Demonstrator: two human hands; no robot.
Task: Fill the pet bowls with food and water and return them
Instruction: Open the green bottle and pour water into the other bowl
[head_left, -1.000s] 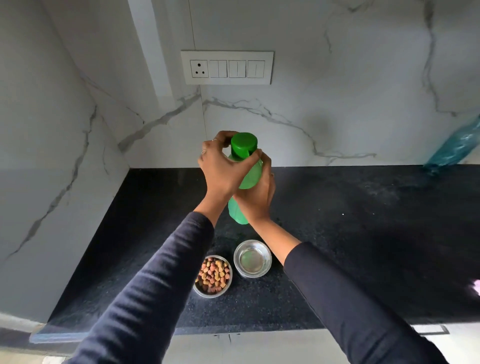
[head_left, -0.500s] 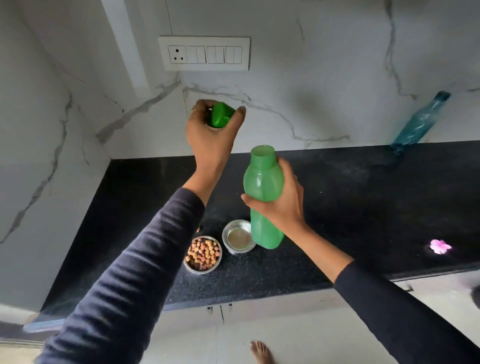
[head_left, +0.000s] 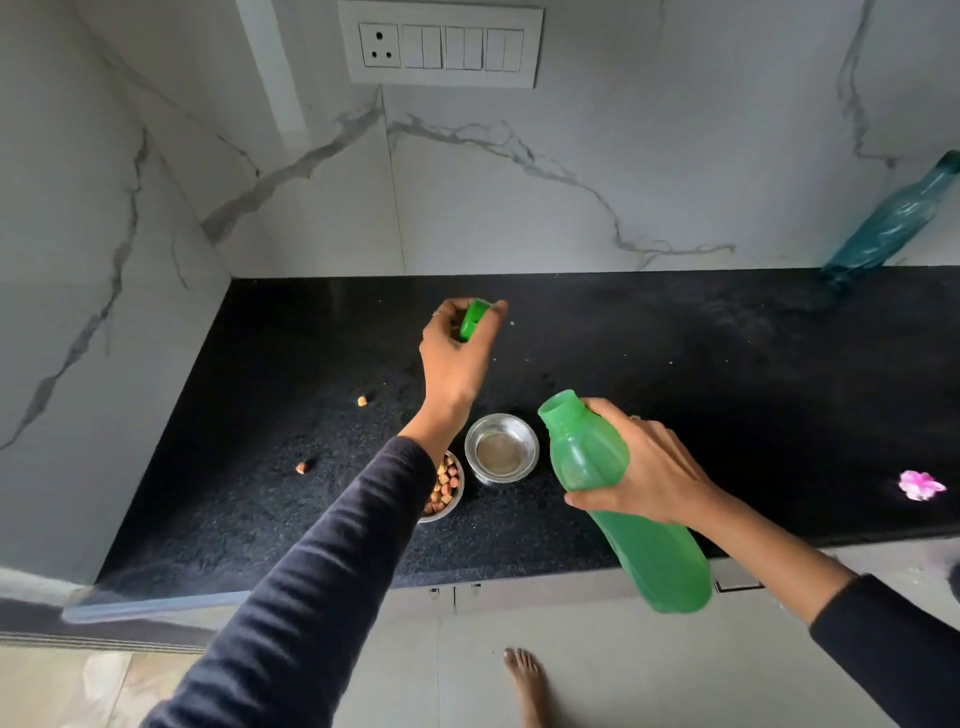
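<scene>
Two small steel bowls stand near the front of the black counter (head_left: 727, 374). The food bowl (head_left: 445, 493) holds brown kibble and is partly hidden under my left forearm. The other bowl (head_left: 502, 450) to its right looks empty or nearly so. My right hand (head_left: 644, 467) grips an uncapped green bottle (head_left: 623, 499), tilted with its mouth pointing up-left, just right of the second bowl. My left hand (head_left: 457, 348) is over the counter behind the bowls, fingers closed on the green cap (head_left: 474, 318).
Two stray kibble pieces (head_left: 362, 400) lie on the counter left of the bowls. A teal bottle (head_left: 893, 223) leans by the wall at far right. A pink flower (head_left: 920, 485) lies at the right front edge. Marble walls close the left and back. A bare foot (head_left: 524, 680) shows below.
My left hand has carried the cap down toward the counter behind the bowls. My right hand has tilted the open bottle, its mouth now leaning toward the second bowl.
</scene>
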